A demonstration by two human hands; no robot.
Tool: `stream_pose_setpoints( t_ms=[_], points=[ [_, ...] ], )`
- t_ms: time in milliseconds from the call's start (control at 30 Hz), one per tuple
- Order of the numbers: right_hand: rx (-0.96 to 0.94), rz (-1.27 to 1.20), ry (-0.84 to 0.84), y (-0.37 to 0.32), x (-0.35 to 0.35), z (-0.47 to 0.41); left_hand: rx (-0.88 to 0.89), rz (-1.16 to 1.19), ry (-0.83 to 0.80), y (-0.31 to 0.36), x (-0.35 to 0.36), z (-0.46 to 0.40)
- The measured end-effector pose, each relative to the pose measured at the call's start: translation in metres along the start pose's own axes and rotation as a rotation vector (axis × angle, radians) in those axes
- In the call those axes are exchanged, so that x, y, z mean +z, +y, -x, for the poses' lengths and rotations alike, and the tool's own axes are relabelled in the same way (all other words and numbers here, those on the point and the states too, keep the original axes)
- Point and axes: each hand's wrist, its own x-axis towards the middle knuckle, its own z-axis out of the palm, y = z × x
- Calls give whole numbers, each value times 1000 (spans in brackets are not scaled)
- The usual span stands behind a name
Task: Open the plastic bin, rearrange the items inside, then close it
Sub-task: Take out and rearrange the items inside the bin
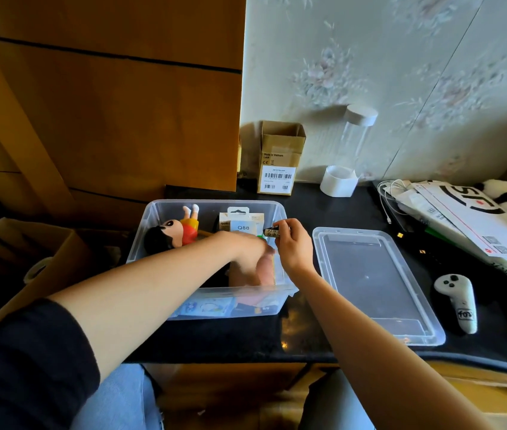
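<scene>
Here, right hand (pixel 292 245) pinches a small dark tube (pixel 270 232) over the open plastic bin (pixel 153 218). Left hand (pixel 247 252) blurred inside bin, grip unclear. Lid (pixel 376 283) on surface right of the pinch.

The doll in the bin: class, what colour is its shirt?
Red, on the doll lying inside the plastic bin; the head view shows it.

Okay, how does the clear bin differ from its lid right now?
The plastic bin is deep and holds a doll, a box marked Q88 and other items; the lid is shallow and holds nothing. Both hands are at the bin, the right hand pinching a small dark item over it, while the lid lies untouched to its right. Both are clear plastic on the dark table.
</scene>
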Motion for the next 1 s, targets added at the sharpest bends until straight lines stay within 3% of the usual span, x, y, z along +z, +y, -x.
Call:
stream_pose_setpoints(
  t_ms=[167,433,567,733,900,1000],
  points=[
    [12,-37,12,-2,-1,0,-18,94,150,3,9,-1],
    [139,-198,-66,-3,-10,-10,-122,751,474,-58,31,48],
    [56,220,-170,-10,0,-9,-109,875,578,-65,42,71],
    [-21,870,-425,-28,11,-19,-28,724,887,-67,49,78],
    [-41,1109,-538,-31,21,-26,-107,677,1057,-90,54,75],
    [-93,1268,-564,-21,32,-20,-82,597,1040,-96,63,73]
  ],
)
